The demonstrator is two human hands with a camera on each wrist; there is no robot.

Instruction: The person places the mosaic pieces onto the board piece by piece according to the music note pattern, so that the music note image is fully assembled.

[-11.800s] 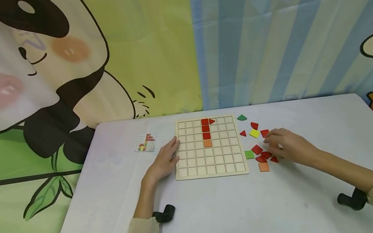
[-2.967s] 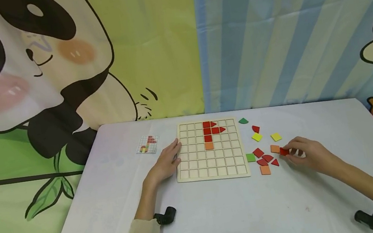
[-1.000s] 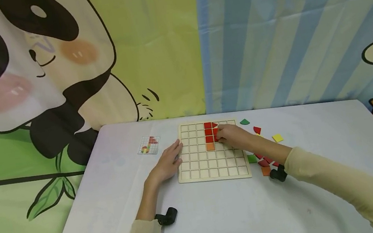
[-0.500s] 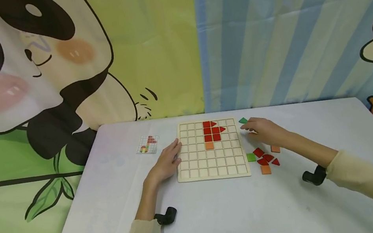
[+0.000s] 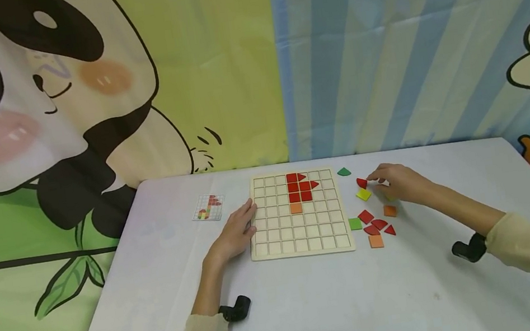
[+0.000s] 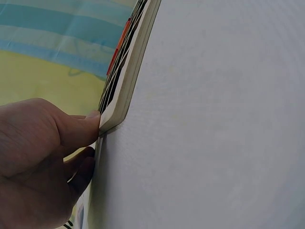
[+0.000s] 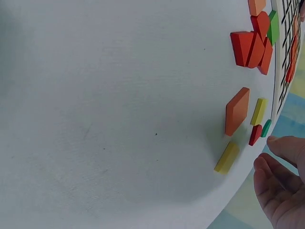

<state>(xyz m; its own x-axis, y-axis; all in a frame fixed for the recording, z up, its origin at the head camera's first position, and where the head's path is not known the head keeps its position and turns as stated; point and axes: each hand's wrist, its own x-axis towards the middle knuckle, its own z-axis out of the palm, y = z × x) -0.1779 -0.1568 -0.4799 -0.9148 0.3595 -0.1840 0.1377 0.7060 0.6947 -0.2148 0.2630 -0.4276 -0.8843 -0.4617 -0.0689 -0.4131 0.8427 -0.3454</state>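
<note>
My left hand [image 5: 235, 231] rests against the left edge of a wooden grid board [image 5: 276, 247], thumb and fingertips touching its rim. In the left wrist view the thumb lies at the board's corner. On the board stand several red squares [image 5: 293, 187], two red triangles [image 5: 315, 184] and an orange square [image 5: 296, 208]. My right hand [image 5: 402, 183] hovers over the loose pieces, fingers loosely bent, nothing between them. Its fingertips are right beside a red quarter-round piece [image 5: 362, 183]. A yellow square [image 7: 227, 158] lies under that hand, mostly hidden in the head view.
Left of the board lies a small pattern card [image 5: 209, 207]. Right of it are a dark green piece [image 5: 344, 172], another yellow square [image 5: 363, 194], a light green square [image 5: 355, 224], orange squares [image 5: 376, 241] and a cluster of red pieces [image 5: 379, 224]. A printed curtain [image 5: 226, 69] hangs behind the table.
A red square and a red triangle were added in the second row, then a red square in the third. My right hand left the board and moved right over the loose pieces. The left hand stayed.
</note>
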